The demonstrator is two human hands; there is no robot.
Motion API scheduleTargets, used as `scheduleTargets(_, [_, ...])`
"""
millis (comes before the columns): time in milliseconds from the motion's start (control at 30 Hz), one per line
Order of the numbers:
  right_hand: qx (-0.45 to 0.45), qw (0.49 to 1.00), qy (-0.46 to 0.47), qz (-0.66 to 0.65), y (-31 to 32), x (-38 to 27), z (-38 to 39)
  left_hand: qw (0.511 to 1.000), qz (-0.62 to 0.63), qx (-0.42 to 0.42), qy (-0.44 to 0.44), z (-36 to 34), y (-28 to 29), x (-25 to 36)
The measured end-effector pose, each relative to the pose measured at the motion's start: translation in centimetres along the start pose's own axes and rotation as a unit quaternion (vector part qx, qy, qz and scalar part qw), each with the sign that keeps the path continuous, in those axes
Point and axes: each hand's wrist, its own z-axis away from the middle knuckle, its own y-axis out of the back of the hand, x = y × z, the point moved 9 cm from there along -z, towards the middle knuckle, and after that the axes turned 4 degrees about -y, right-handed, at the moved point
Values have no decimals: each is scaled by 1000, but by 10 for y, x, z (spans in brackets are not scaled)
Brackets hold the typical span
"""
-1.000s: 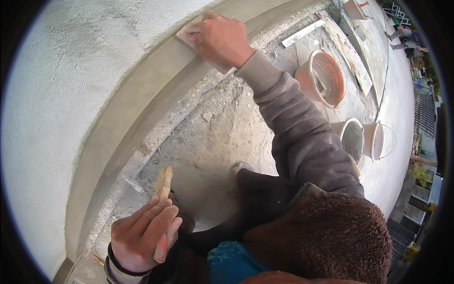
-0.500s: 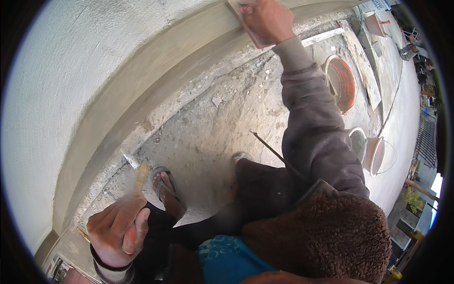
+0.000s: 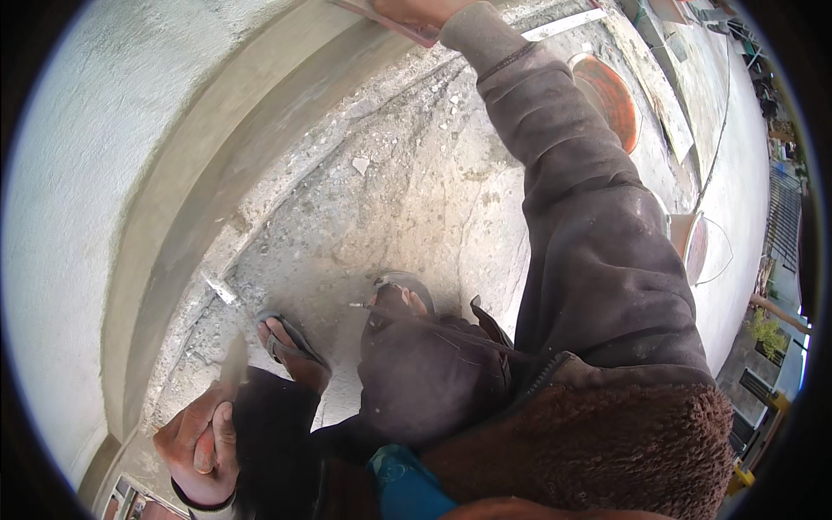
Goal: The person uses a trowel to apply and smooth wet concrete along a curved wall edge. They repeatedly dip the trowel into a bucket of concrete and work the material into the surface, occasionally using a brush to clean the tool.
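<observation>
My right hand (image 3: pixel 420 9), at the top edge of the view, grips a flat reddish plastering float (image 3: pixel 400 28) laid against the smooth grey plaster band (image 3: pixel 195 178) along the wall's foot. Part of that hand and float is cut off by the frame. At the lower left, my left hand (image 3: pixel 201 440) is closed round the reddish handle of a brush (image 3: pixel 234 362). Its pale bristle end is smeared by motion and points up, apart from the wall. Above the band the wall (image 3: pixel 78 217) is rough white.
Rubble and dust cover the ground (image 3: pixel 390 182). Beyond my right arm lie an orange tub (image 3: pixel 626 108), a bucket (image 3: pixel 695 250), a long board (image 3: pixel 663 100) and a white strip (image 3: pixel 563 24). My sandalled foot (image 3: pixel 295 347) stands near the band.
My right hand has slid the float leftward along the band and further up in view. One leg has swung left, the foot now nearer the other. My left hand has dropped slightly with the brush.
</observation>
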Motion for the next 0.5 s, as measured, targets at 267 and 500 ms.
scheduleTargets(267, [359,699,-317,-531,54,236,53,981,-91,99,140,55,24,-30])
scheduleTargets(500, [439,590,-361,-573,-89,193,73,978,-148,113,98,38,37,5])
